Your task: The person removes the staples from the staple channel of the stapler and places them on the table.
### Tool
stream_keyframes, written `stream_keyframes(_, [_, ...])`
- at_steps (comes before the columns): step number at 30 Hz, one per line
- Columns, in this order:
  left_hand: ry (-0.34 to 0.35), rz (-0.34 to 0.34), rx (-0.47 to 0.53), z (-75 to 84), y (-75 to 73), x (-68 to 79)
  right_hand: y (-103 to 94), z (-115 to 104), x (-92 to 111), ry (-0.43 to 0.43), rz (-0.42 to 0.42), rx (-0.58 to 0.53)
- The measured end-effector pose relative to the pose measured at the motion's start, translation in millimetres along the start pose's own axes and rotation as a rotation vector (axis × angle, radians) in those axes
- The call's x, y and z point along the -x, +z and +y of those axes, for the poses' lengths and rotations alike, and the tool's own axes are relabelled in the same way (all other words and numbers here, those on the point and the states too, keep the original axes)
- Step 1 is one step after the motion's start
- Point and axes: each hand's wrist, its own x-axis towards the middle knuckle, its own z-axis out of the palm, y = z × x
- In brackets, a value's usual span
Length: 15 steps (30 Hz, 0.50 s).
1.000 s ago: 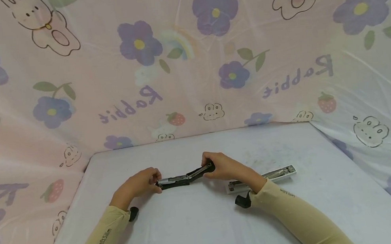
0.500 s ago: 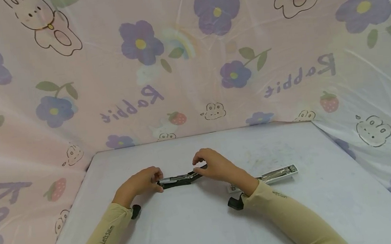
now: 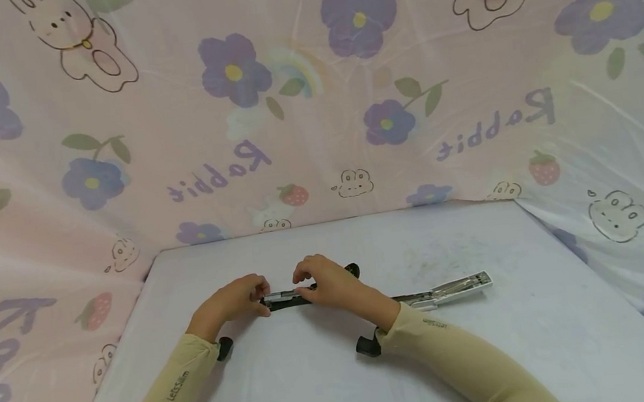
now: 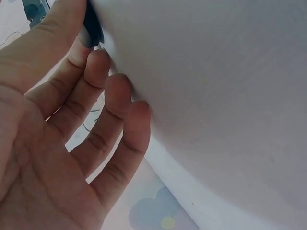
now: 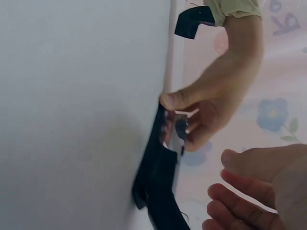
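Note:
A black stapler [image 3: 288, 302] lies swung wide open over the table, its metal staple tray showing. My left hand [image 3: 233, 305] pinches its left end between thumb and fingers; a dark bit of that end [image 4: 93, 28] shows at the fingertips in the left wrist view. Over the stapler's middle hovers my right hand [image 3: 331, 283], hiding part of it from the head camera. In the right wrist view, this hand [image 5: 261, 184] has loosely bent fingers with nothing between them, apart from the black stapler [image 5: 160, 167].
A second stapler, white [image 3: 463, 285] and opened out, lies to the right, partly behind my right forearm. Black wrist cameras [image 3: 368, 347] stick out below both wrists. A patterned curtain [image 3: 303, 131] rises behind the white table [image 3: 294, 387].
My right hand has let go of the stapler's raised right arm and moved left over the middle. My left hand keeps its grip at the left end.

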Motion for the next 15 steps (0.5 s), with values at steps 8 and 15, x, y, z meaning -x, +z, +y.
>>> stream_keyframes(8, [0.002, 0.001, 0.01, 0.0, -0.2, -0.3, 22.8, 4.5, -15.4, 0.004, -0.023, -0.034])
stream_keyframes(15, [0.025, -0.004, 0.013, 0.1, -2.4, 2.3, 34.7, 2.7, -21.3, 0.044, -0.036, -0.003])
